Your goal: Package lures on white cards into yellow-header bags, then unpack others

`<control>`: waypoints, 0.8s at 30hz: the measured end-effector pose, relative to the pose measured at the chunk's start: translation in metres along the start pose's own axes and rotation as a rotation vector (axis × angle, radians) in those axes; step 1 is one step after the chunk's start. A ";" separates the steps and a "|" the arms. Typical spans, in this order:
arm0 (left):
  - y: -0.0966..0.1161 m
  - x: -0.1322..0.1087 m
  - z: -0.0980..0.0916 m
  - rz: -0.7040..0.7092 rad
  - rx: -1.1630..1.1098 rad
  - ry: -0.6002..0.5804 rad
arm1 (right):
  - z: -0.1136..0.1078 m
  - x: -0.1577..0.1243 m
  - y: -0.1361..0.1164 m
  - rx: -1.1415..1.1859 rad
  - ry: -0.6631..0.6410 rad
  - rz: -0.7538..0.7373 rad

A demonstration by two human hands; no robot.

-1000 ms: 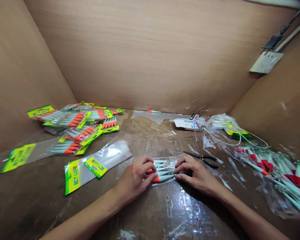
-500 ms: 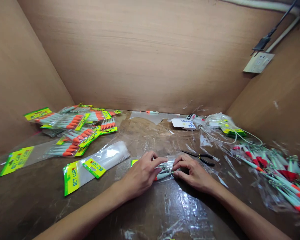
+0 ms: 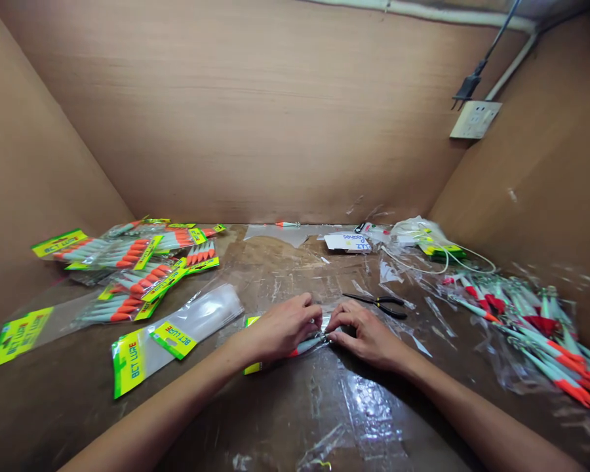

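A clear plastic bag with a yellow and green header (image 3: 252, 368) lies flat on the table in front of me. Inside or on it are pale fishing lures (image 3: 307, 345) with orange tips, partly covered by my fingers. My left hand (image 3: 286, 328) rests across the bag, thumb and fingers pinched on the plastic by the lures. Close beside it, my right hand (image 3: 361, 332) pinches the bag's other end near the lures' metal fittings. Exactly what lies between the fingertips is hidden.
Packed lure bags (image 3: 142, 255) are heaped at the left, with flat bags (image 3: 196, 328) nearer me. Pliers (image 3: 376, 301) lie beyond my right hand. Loose lures (image 3: 545, 328) are piled at the right. A white card (image 3: 347, 244) and plastic-wrapped headers (image 3: 437, 246) lie behind.
The view has turned slightly, shifting the scene leftward. My hands have drawn closer together over the bag, and my left fingers have curled in near my right fingertips.
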State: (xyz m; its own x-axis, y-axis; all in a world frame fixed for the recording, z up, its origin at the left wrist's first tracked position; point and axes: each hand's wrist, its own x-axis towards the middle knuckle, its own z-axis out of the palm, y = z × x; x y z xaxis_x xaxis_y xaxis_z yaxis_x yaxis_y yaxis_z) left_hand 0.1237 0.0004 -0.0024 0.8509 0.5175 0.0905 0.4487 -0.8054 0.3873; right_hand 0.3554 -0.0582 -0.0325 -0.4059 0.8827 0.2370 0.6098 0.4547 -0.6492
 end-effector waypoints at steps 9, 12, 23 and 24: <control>0.003 0.001 0.011 -0.033 -0.125 0.063 | 0.001 0.001 -0.004 0.002 0.028 0.011; 0.006 0.002 0.016 -0.055 -0.128 0.088 | 0.003 0.001 -0.004 0.011 0.030 0.017; 0.016 -0.002 0.031 -0.144 -0.116 0.244 | 0.010 0.002 -0.006 0.015 0.045 -0.010; 0.016 -0.002 0.031 -0.149 -0.141 0.267 | 0.010 0.002 -0.006 0.019 0.046 -0.013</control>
State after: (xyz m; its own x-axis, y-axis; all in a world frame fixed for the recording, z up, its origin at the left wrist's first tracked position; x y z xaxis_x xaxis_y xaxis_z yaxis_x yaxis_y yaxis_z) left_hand 0.1377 -0.0229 -0.0244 0.6688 0.6992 0.2528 0.5050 -0.6768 0.5357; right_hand 0.3441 -0.0608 -0.0358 -0.3812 0.8816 0.2783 0.5913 0.4639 -0.6597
